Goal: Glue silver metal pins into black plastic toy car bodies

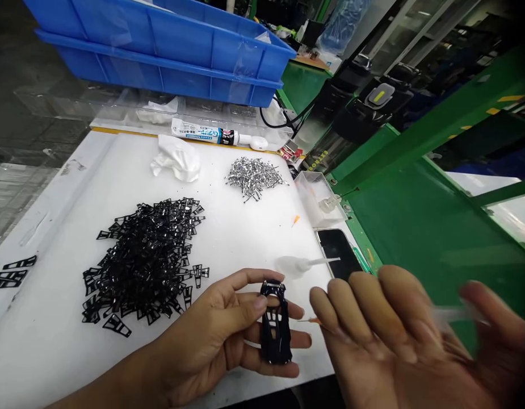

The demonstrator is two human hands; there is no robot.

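Note:
My left hand (228, 324) is closed around a glossy black plastic shell (276, 341) with cut-out openings, held upright over the front of the table. My right hand (385, 324) has its fingers curled around a syringe with an orange-hubbed needle (315, 321). The needle points left, close to the right edge of the shell; I cannot tell if they touch. Most of the barrel hides behind the fingers, and the raised thumb is at its blurred rear end. Left of my hands lies a large heap of small black frame-like parts (147, 261).
A pile of small silvery pins (256, 177), crumpled tissue (177, 158) and a glue tube (205, 133) lie at the back. Blue crates (168, 51) stand behind. To the right are a white nozzle bottle (294, 264), phone (336, 250), clear box (317, 199) and green frame (436, 227).

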